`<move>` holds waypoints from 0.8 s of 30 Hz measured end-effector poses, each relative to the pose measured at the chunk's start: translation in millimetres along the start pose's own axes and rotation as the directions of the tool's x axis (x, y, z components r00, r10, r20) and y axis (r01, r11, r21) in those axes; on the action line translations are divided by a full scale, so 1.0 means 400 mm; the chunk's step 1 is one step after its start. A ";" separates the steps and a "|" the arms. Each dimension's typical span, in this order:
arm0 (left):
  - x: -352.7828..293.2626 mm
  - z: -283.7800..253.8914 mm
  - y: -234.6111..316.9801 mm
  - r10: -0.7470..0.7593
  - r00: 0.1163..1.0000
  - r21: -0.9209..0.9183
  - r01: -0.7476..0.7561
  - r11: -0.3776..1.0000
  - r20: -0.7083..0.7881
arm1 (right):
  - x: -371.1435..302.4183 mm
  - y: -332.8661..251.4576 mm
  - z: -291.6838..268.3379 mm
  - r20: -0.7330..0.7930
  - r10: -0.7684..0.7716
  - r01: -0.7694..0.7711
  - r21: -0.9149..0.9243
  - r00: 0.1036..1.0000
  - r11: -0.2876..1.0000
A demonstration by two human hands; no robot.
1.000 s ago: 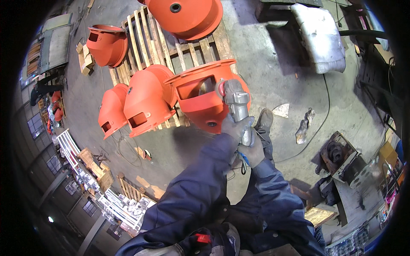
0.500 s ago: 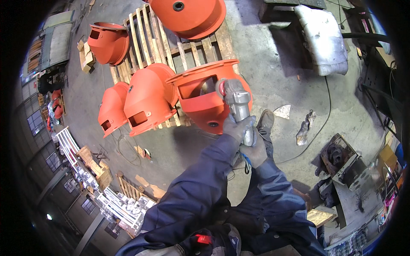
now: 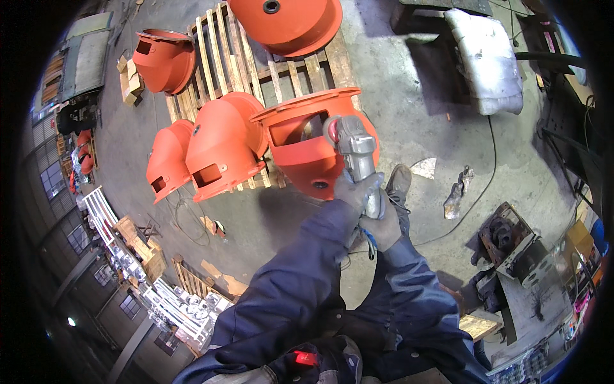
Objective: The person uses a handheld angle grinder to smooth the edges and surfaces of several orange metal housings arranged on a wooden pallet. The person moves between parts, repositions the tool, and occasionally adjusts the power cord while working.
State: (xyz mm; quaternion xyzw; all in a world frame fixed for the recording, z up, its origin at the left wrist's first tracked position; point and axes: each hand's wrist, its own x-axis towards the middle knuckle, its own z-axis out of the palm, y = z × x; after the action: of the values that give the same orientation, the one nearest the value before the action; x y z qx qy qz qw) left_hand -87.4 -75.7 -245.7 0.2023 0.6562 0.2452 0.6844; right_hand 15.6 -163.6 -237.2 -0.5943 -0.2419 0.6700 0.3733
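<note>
Both my gloved hands are closed around a grey angle grinder [image 3: 358, 146] with a reddish disc at its far end. My left hand [image 3: 354, 189] wraps the body behind the head, and my right hand [image 3: 383, 227] grips the rear of the handle. Beneath the tool stands an orange flanged casting [image 3: 307, 159] with a rectangular opening in its side. The disc appears over the right part of that opening; whether it touches the metal I cannot tell. To the left are two similar orange castings, a middle one [image 3: 225, 137] and a smaller one [image 3: 169, 157].
Wooden pallets [image 3: 217, 51] lie under and behind the castings, with a large orange casting [image 3: 288, 25] and another orange piece [image 3: 165, 61] there. A white-wrapped bundle [image 3: 486, 64] rests at the far right. A dark cable [image 3: 492, 150] crosses the floor near a crumpled scrap [image 3: 458, 192].
The grinder's head has shifted very slightly up and left, with both hands keeping their grip. The view has tilted a little; the castings stay in place.
</note>
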 end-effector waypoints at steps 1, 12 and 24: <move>-0.006 0.001 0.001 0.039 0.999 0.003 -0.039 0.999 0.002 | -0.007 0.002 0.001 -0.002 -0.015 0.015 0.007 1.000 1.000; -0.036 0.021 -0.024 -0.021 0.999 0.089 0.017 0.996 0.042 | -0.064 -0.004 0.011 -0.057 0.033 -0.024 0.153 0.998 0.988; -0.022 0.004 -0.006 -0.067 0.998 0.077 0.067 0.995 -0.003 | -0.037 0.002 0.015 0.005 0.088 -0.088 0.168 0.996 0.982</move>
State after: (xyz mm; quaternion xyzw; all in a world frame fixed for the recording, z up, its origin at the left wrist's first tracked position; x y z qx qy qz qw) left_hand -85.7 -83.0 -240.1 0.2066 0.6718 0.1966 0.6837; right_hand 9.9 -174.9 -227.6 -0.5715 -0.1576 0.7032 0.3925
